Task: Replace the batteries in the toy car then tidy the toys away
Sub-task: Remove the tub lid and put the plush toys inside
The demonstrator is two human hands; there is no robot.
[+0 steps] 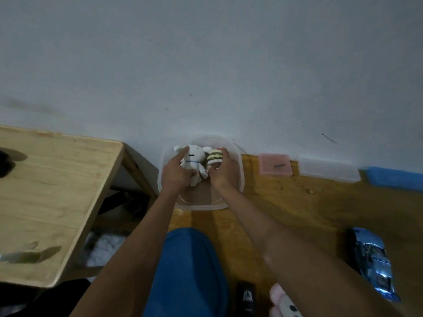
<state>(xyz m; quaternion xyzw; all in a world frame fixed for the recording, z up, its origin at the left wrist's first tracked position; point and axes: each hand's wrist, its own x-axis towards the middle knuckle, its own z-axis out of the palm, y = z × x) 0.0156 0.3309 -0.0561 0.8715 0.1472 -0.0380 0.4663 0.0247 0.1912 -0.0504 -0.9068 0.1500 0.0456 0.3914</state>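
A clear plastic tub [238, 163] stands on the wooden floor against the white wall. Inside it, my left hand [175, 172] grips a white plush rabbit [194, 157], and my right hand [223, 172] grips a small plush with yellow and dark stripes [215, 156]. Both plush toys sit side by side, touching. The blue toy car [373, 261] lies on the floor at the lower right, away from both hands.
A low wooden table [45, 202] stands to the left. By the wall lie a pink lid [274, 167] with a thin tool on it, a clear lid [329, 171] and a blue object [396, 177]. A black object [246, 296] and a pink plush [282, 300] lie near my knee.
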